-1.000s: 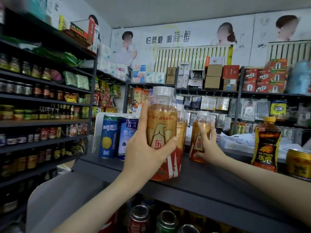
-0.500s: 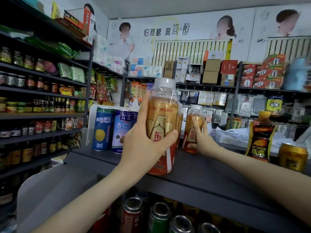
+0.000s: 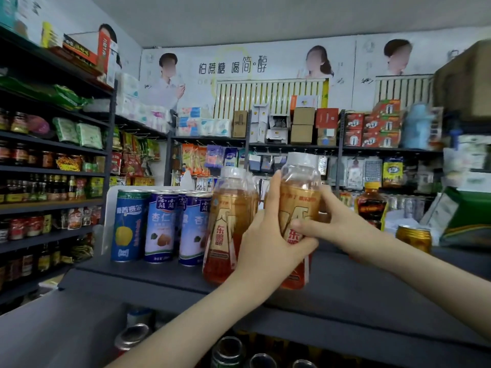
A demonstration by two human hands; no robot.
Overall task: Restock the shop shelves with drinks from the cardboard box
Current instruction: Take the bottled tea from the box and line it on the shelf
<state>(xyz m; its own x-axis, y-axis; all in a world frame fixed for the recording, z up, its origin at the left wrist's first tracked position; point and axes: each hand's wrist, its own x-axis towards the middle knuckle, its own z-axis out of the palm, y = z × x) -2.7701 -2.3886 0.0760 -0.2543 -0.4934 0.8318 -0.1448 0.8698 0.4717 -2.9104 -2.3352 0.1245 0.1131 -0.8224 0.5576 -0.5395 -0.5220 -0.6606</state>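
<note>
My left hand [image 3: 268, 243] grips an orange drink bottle [image 3: 300, 181] with a white cap and an orange and red label. The bottle is upright, with its base at the dark grey shelf top [image 3: 159, 277]. My right hand [image 3: 337, 229] holds the same bottle from the right, thumb across the label and fingers behind. Just to its left a second orange bottle [image 3: 228, 221] of the same kind stands on the shelf, apart from both hands. Whether more bottles stand behind it is hard to tell.
Three tall blue cans [image 3: 162, 227] stand left of the bottles. A dark bottle with an orange cap [image 3: 370, 205] and a gold can [image 3: 413, 237] stand to the right. Can tops [image 3: 228, 351] show on the shelf below. A brown cardboard box [image 3: 467, 78] sits high at right.
My right hand has let go of the bottle farther back and come onto the bottle in my left hand. That bottle has shifted right, beside the standing one.
</note>
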